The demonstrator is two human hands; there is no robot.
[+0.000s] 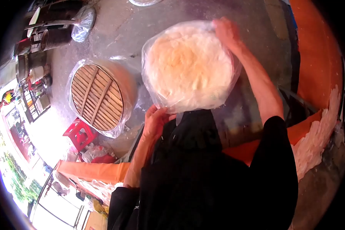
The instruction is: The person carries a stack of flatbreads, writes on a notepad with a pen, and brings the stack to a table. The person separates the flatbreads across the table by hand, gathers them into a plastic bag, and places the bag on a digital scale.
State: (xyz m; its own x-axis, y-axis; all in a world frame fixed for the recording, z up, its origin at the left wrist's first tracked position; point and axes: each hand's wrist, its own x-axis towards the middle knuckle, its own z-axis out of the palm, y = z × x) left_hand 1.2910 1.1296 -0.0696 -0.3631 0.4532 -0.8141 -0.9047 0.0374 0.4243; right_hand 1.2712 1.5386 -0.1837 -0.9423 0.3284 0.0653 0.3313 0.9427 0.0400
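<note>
A wide, round, pale mass [188,65], perhaps in a basket, sits in front of me inside a clear plastic sheet [168,100]. What the pale mass is, I cannot tell. My left hand [156,119] pinches the sheet's near left edge. At the far right edge, my right hand [227,33] is closed on the plastic, slightly blurred by motion. Left of this stands a round basket [131,86], topped by a slatted bamboo lid [97,97] and also wrapped in clear plastic.
A red plastic stool [80,134] stands at the left beside plastic bags [94,153]. Orange panels [316,57] run along the right, with pale strips [314,142] near them. Pots and a plastic-covered round thing [83,23] are at the upper left on the grey floor [115,34].
</note>
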